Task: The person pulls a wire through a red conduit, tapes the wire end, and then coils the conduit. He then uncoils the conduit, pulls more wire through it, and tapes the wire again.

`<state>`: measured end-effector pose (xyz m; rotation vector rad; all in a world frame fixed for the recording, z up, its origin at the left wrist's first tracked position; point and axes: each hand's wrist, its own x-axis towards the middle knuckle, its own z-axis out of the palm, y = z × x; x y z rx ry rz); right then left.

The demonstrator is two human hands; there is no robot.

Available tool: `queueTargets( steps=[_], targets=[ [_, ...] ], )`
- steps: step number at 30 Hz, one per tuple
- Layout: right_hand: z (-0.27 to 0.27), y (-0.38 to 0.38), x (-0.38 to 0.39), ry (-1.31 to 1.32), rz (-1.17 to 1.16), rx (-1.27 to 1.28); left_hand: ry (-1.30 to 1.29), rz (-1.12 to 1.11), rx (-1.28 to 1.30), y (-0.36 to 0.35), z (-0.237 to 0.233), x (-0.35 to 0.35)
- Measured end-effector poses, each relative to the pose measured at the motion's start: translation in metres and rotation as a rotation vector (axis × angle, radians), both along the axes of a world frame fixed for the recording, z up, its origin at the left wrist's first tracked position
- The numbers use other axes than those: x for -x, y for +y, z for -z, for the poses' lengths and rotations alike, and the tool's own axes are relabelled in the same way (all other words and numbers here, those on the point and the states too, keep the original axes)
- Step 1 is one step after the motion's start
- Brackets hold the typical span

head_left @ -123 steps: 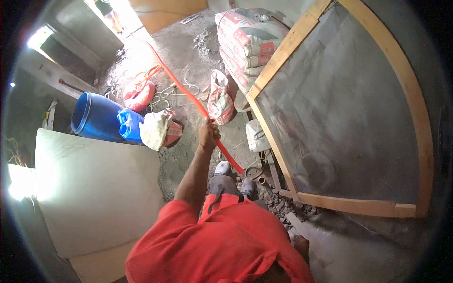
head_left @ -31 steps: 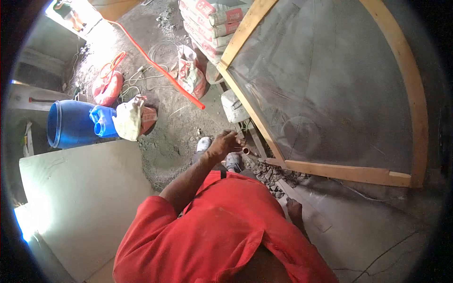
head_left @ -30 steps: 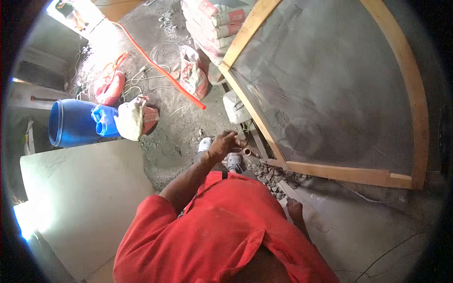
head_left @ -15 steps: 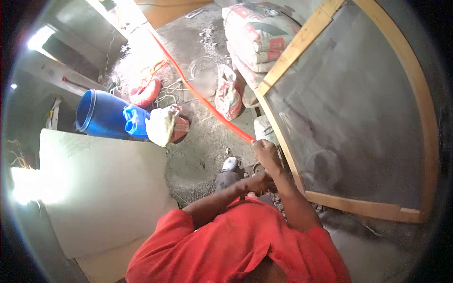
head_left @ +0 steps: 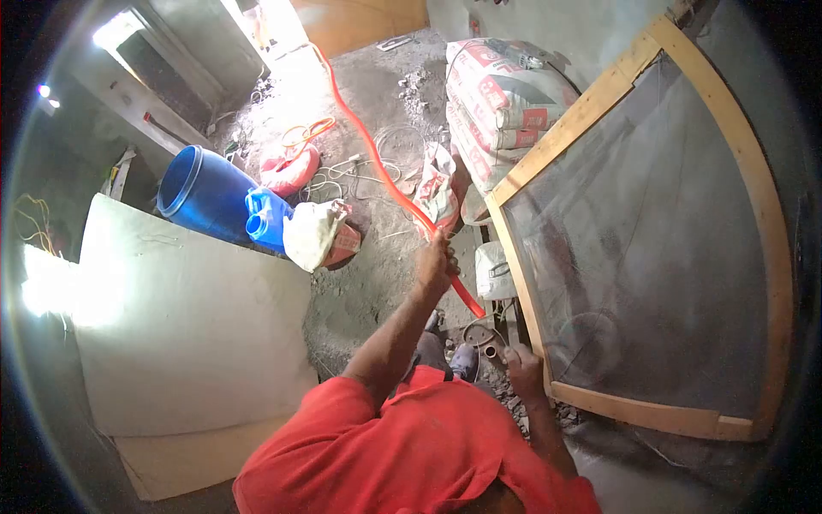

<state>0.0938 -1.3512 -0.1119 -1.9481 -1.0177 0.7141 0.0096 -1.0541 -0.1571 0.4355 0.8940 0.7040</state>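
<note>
My left hand [head_left: 437, 262] is wrapped round a long orange-red hose [head_left: 364, 135], near its lower end. From the bright opening at the top left the hose runs down across the floor, and a short length of it sticks out below my hand. Lower right, my right hand [head_left: 523, 370] has its fingers bent, close to the wooden frame's edge and a small pipe opening [head_left: 490, 351]; whether it holds anything is hard to make out. A thin cable loop [head_left: 479, 332] lies by the pipe, just under the hose end.
A wood-framed mesh screen [head_left: 659, 248] leans at the right, beside stacked cement bags [head_left: 505, 103]. At the left are a blue barrel [head_left: 210, 193], a blue jug [head_left: 268, 218], a whitish sack [head_left: 312, 236] and a large pale board [head_left: 197, 317]. Cords lie on the rough floor.
My left hand has moved forward from low near my body and now grips the hose. My right hand has come off the hose and moved down and right.
</note>
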Motion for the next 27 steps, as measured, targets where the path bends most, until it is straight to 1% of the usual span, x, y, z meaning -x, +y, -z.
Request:
queueTargets(
  steps=[1,2,3,4,5,6,7,9,11,12,13,14,15,17,18,19,21,22,23,24,25,26,27],
  targets=[
    [0.007,-0.017,0.001,0.002,0.001,0.0,0.077,0.027,-0.015,-0.01,0.001,-0.004],
    [0.015,-0.035,-0.002,-0.094,-0.042,-0.01,0.079,-0.064,-0.003,-0.013,0.013,-0.008],
    [0.024,-0.053,-0.002,-0.19,-0.084,-0.019,0.082,-0.057,-0.005,-0.009,0.018,-0.006],
    [0.031,-0.072,0.002,-0.19,-0.08,-0.019,0.042,-0.126,-0.075,-0.002,0.02,-0.001],
    [0.038,-0.092,0.006,-0.186,-0.013,-0.045,0.001,-0.197,-0.143,0.007,0.024,0.005],
    [0.044,-0.111,0.008,-0.183,0.054,-0.072,-0.027,-0.196,-0.086,0.022,0.032,0.012],
    [0.046,-0.131,0.008,-0.209,0.05,-0.034,0.047,-0.213,-0.112,0.029,0.028,0.015],
    [0.044,-0.167,0.011,-0.238,0.055,-0.001,0.047,-0.296,-0.104,0.047,0.016,0.025],
    [0.035,-0.199,0.017,-0.102,0.17,0.229,0.063,-0.284,-0.157,0.07,0.024,0.034],
    [0.033,-0.212,0.017,-0.105,0.178,0.225,0.094,-0.299,-0.149,0.082,0.02,0.038],
    [0.031,-0.225,0.017,-0.245,0.127,0.245,0.047,-0.274,-0.204,0.094,0.021,0.042],
    [0.032,-0.242,0.016,-0.384,0.072,0.267,0.068,-0.317,-0.237,0.107,0.023,0.046],
    [0.037,-0.263,0.018,-0.381,0.141,0.311,0.086,-0.363,-0.271,0.123,0.023,0.05],
    [0.048,-0.308,0.022,-0.369,0.252,0.397,0.057,-0.327,-0.362,0.158,0.026,0.07],
    [0.058,-0.334,0.023,-0.367,0.272,0.466,0.076,-0.386,-0.32,0.173,0.018,0.079],
    [0.069,-0.357,0.026,-0.375,0.278,0.539,0.084,-0.352,-0.34,0.178,0.014,0.089],
    [0.102,-0.406,0.035,-0.407,0.247,0.664,0.104,-0.249,-0.236,0.179,0.007,0.091],
    [0.129,-0.429,0.037,-0.447,0.216,0.689,0.119,-0.179,-0.247,0.17,0.014,0.085],
    [0.118,-0.423,0.036,-0.364,0.163,0.782,0.14,-0.107,-0.259,0.157,0.027,0.08],
    [0.12,-0.413,0.03,-0.27,0.069,0.861,0.117,-0.03,-0.19,0.148,0.041,0.073],
    [0.112,-0.384,0.022,-0.183,-0.045,0.927,0.107,-0.018,-0.145,0.123,0.033,0.063],
    [0.103,-0.351,0.011,-0.107,-0.157,0.967,0.095,-0.049,-0.138,0.109,0.035,0.055],
    [0.092,-0.31,0.0,-0.049,-0.24,0.954,0.079,-0.082,-0.131,0.101,0.038,0.05]
  ],
)
